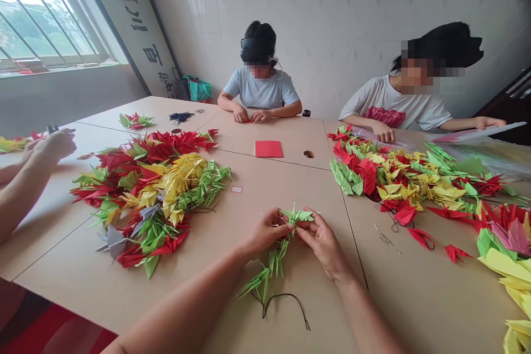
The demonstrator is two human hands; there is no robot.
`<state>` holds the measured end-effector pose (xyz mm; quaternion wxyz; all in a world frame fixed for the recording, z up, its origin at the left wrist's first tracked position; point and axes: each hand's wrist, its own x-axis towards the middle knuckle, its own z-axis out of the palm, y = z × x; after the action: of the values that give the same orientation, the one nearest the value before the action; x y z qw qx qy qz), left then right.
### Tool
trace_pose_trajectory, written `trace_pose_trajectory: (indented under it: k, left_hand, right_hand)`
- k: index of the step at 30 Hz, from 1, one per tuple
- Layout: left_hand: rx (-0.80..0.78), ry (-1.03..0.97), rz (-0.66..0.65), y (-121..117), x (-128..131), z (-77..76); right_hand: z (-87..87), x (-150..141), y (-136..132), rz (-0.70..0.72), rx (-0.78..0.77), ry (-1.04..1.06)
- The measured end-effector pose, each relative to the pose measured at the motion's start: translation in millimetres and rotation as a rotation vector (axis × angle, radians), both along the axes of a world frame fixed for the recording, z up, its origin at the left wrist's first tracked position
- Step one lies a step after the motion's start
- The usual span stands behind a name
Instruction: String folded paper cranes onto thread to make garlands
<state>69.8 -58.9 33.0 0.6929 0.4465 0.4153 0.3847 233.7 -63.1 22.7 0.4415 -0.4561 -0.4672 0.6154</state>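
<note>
Between my two hands is a light green folded paper crane [295, 217], the top piece of a short string of green cranes [271, 260] that trails down toward me on the table. My left hand [269, 232] pinches its left side with thumb and fingers. On the other side, my right hand [321, 240] grips the crane with thumb and fingertips, near its right wing. A dark cord [286, 296] runs from the lower end of the string and curls on the tabletop.
A heap of red, yellow and green cranes [182, 177] lies left, another heap [406, 177] right. A red paper square [269, 149] lies ahead, near a table hole [308, 154]. Two people sit opposite; another person's hands [53, 144] are at far left. A wire tool [388, 239] lies right.
</note>
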Motion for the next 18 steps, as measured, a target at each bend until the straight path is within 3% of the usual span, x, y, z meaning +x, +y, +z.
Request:
trace_pose_trajectory:
  k: [13,18]
  left_hand:
    - [-0.171,-0.102,-0.039,0.1,-3.0,6.5]
    - [-0.139,-0.218,-0.018,0.4,-1.8,4.0]
  right_hand:
    - [-1.7,-1.7,1.3,-0.100,0.166,-0.147]
    - [-6.1,-1.0,3.5,-0.109,0.220,-0.189]
